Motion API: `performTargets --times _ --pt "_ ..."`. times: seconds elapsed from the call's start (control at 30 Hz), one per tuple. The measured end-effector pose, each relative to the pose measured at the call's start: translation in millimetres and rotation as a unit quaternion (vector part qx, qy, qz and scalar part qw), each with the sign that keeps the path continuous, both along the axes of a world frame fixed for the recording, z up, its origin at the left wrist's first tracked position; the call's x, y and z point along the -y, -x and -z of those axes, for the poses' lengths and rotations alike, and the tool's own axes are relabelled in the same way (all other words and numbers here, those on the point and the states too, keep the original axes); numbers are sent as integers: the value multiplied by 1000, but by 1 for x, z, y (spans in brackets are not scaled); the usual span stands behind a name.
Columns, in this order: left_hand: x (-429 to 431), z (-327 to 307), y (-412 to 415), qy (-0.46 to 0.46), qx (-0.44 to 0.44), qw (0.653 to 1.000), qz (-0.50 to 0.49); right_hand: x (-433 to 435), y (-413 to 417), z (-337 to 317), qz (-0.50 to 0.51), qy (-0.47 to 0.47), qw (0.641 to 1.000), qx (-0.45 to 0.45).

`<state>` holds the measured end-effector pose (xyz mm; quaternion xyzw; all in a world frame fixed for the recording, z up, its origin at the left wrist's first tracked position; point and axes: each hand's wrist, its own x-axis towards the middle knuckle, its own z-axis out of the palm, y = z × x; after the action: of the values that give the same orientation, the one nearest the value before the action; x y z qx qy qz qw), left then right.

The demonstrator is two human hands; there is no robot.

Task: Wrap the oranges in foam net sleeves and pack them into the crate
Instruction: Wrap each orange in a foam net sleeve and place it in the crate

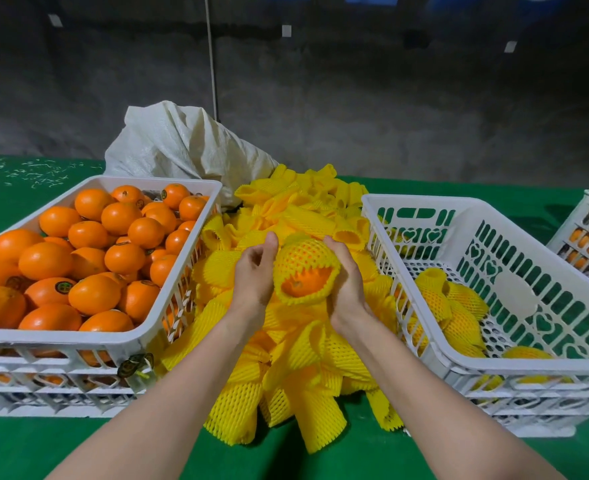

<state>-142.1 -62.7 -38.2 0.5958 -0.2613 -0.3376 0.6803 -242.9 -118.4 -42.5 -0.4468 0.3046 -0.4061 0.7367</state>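
Step in hand: sleeving, nearly complete. The right hand (346, 282) grips the orange (303, 285), mostly covered by its foam net sleeve (303, 256), above the central sleeve pile (286, 393). The left hand (255, 271) has its fingers curled against the sleeve; whether it grips cannot be told. Next move: seat the sleeve fully, then transfer to the right crate (421, 202).

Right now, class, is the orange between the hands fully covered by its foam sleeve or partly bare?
Partly bare. The sleeve wraps most of the orange, but its near end gapes open and orange peel shows there.

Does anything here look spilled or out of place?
White scraps lie scattered on the green table behind the left crate, and a round fruit sticker clings to that crate's near corner instead of an orange.
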Motion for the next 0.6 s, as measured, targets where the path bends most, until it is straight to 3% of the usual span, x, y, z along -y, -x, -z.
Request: performTargets --times 0.1,0.2,0.3,0.43,0.53,0.6 --pt "-4 -7 -5 -79 -159 970 166 5 4 -2 18 126 990 -62" --pt "-1 -11 -5 -59 -244 940 229 5 7 -5 -8 192 979 -64" --pt "1 -13 -5 -41 -194 946 257 7 8 -3 -24 205 974 -96" --pt "0 -14 0 -51 -103 961 251 6 9 -1 33 244 957 -150" --pt "3 -17 5 -48 -104 976 184 -1 16 3 86 310 934 -153" --pt "5 -18 6 -52 -108 979 166 -8 20 5 64 387 906 -160"
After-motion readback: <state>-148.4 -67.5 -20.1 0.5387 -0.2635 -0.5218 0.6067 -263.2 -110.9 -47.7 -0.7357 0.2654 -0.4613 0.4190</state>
